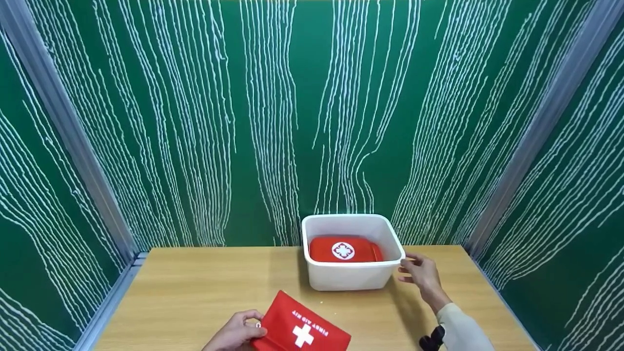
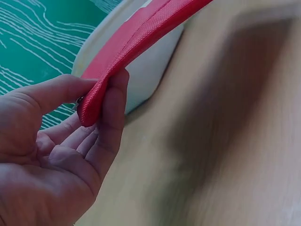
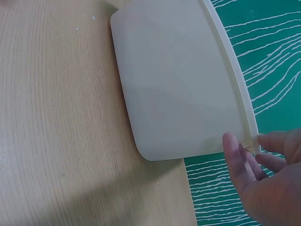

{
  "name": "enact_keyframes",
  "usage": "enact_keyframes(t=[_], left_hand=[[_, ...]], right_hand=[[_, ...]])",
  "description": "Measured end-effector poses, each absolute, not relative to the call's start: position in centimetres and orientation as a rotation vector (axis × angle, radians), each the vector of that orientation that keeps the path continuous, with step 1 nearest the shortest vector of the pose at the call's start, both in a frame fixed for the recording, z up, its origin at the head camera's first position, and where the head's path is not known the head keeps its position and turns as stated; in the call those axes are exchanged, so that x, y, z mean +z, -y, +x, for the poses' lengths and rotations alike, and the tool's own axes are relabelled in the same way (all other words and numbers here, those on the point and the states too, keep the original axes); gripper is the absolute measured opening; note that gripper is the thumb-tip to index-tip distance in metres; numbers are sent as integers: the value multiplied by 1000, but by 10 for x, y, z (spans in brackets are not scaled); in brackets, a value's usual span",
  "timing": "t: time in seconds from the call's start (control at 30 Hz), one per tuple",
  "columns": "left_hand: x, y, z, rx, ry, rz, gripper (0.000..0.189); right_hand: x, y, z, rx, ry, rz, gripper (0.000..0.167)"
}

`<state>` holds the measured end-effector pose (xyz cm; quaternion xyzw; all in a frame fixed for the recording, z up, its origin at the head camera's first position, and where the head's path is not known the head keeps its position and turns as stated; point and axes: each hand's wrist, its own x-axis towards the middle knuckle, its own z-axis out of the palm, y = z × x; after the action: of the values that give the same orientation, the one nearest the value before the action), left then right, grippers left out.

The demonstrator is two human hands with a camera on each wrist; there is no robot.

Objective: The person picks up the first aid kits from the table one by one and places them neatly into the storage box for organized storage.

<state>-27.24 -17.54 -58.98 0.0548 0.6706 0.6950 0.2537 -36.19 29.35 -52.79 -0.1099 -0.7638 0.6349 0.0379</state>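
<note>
My left hand (image 1: 237,332) pinches the edge of a flat red first aid pouch (image 1: 316,327) between thumb and fingers. The pouch bears a white cross and lettering, and hangs tilted over the near part of the table. In the left wrist view its zipper pull shows beside the thumb. My right hand (image 1: 423,275) is at the right front corner of a white bin (image 1: 348,277), fingers bent about the rim there. Inside the bin lies a red first aid case (image 1: 321,248) with a round white emblem; its lower part is hidden by the front wall.
The wooden table (image 1: 204,278) carries the bin near its back edge, close to the green wall (image 1: 265,146) with white wavy lines. Metal posts (image 1: 92,161) stand at the back corners. A black object (image 1: 432,340) sits by the right sleeve.
</note>
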Motion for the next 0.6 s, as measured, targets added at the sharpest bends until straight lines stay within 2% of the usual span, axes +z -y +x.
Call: enact_keyframes(t=[0.6], left_hand=[[-541,144,-287,2111,-1852,-46,47]], right_hand=[[-529,-294,-363,1949,2343,-353,43]])
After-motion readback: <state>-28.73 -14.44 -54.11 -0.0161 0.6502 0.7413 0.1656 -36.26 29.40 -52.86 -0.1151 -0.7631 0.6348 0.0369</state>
